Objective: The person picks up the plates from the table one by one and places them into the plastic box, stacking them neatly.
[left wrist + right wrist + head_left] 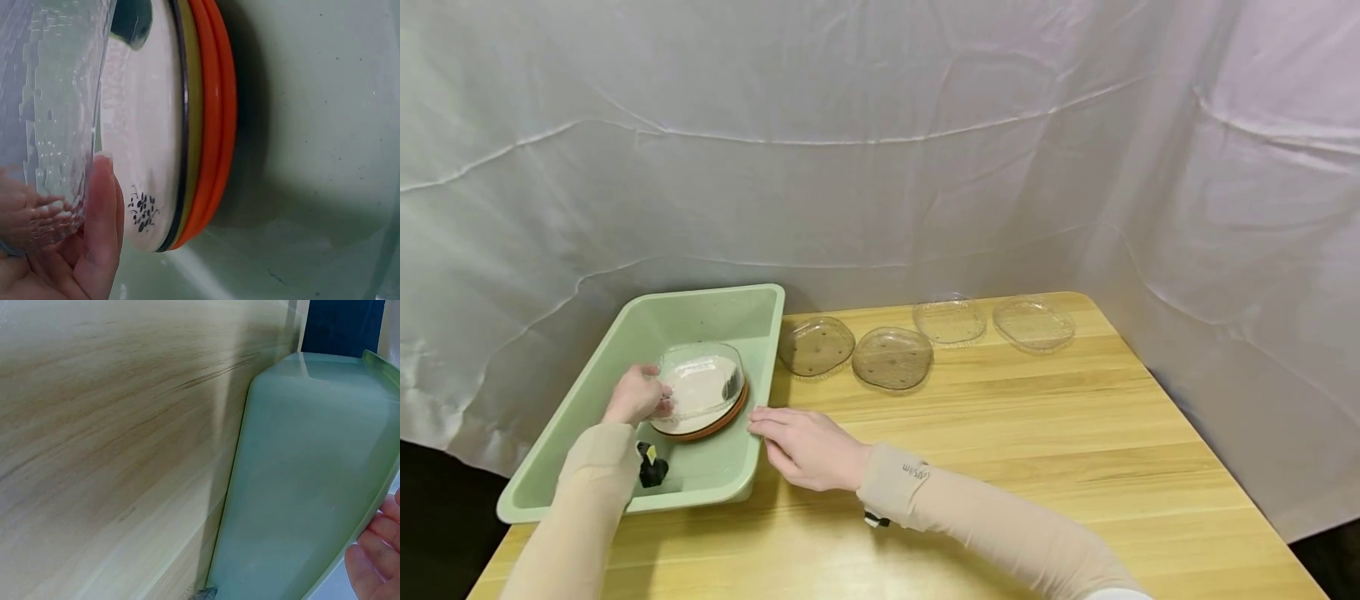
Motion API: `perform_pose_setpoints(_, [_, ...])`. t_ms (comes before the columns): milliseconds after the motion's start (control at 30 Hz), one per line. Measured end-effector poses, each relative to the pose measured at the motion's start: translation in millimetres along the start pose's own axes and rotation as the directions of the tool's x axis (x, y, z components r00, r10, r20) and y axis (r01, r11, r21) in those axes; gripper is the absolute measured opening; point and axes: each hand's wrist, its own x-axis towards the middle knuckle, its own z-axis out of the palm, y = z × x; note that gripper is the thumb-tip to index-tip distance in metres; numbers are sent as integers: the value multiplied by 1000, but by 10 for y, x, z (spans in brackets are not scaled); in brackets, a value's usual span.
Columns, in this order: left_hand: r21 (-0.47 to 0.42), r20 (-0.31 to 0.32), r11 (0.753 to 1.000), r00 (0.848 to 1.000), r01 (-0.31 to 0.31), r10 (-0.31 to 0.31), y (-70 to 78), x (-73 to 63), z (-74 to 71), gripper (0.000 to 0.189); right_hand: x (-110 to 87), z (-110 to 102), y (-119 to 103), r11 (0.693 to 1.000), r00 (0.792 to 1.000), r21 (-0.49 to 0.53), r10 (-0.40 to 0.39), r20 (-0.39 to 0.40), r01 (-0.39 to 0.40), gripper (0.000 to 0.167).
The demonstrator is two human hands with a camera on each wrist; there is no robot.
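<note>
My left hand (638,394) reaches into a green basin (568,396) and holds a clear, ripple-textured dish (56,106) by its near-left edge. Thumb and fingers pinch that edge in the left wrist view. Behind the dish is a stack of plates: a white plate (147,125) with a dark rim and dark painted marks on top, then an olive edge and orange plates (215,112) below it. At the basin's right rim, my right hand (816,448) touches the edge with fairly straight fingers. The right wrist view shows its fingertips (359,559) at the rim.
Right of the basin, two brownish see-through dishes (892,358) lie on the wooden table (1037,442). Two clear dishes (1033,323) lie near the table's back edge. Grey-white cloth (880,200) hangs behind the table and along its right side.
</note>
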Motion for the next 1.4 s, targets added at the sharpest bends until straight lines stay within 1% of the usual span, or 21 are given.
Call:
perform_pose_setpoints(333, [11, -2, 1000, 1000, 2, -2, -41, -18, 20, 59, -2, 11, 6, 1000, 1000, 12, -7, -17, 7, 38])
perform_pose_setpoints(400, [37, -5, 999, 1000, 4, -4, -51, -15, 11, 61, -3, 13, 5, 1000, 1000, 12, -6, -23, 6, 37])
perform_pose_setpoints(433, [69, -14, 998, 1000, 4, -3, -53, -17, 5, 63, -4, 14, 4, 1000, 1000, 12, -5, -24, 5, 37])
perform_pose_setpoints(500, [163, -44, 987, 999, 2, 5, -53, -25, -10, 65, -6, 15, 1, 1000, 1000, 11, -2, -25, 3, 37])
perform_pose_setpoints(600, [306, -108, 952, 994, 15, 19, -49, -49, -28, 67, -9, 17, -4, 1000, 1000, 9, 2, -24, -2, 37])
perform_pose_setpoints(667, [363, -142, 931, 989, 28, 26, -50, -65, -33, 68, -11, 19, -7, 1000, 1000, 10, 6, -21, -6, 37])
perform_pose_setpoints(833, [402, -180, 915, 983, 47, 28, -64, -77, -32, 65, -11, 30, -5, 1000, 1000, 4, 10, -20, -10, 37])
perform_pose_setpoints(967, [420, -194, 906, 980, 47, 39, -79, -71, -35, 63, -9, 32, 2, 1000, 1000, 4, 3, -29, -2, 37])
perform_pose_setpoints(1067, [437, -193, 898, 980, 45, 45, -85, -75, -38, 62, -9, 32, 6, 1000, 1000, 5, -3, -29, 3, 38])
perform_pose_setpoints(1167, [454, -175, 890, 984, 51, 32, -83, -80, -49, 61, -7, 28, 5, 1000, 1000, 3, -1, -24, 1, 38])
perform_pose_setpoints(1400, [503, -77, 863, 997, 46, -8, -106, -39, -92, 55, -6, 22, 3, 1000, 1000, 13, -2, -30, 2, 37])
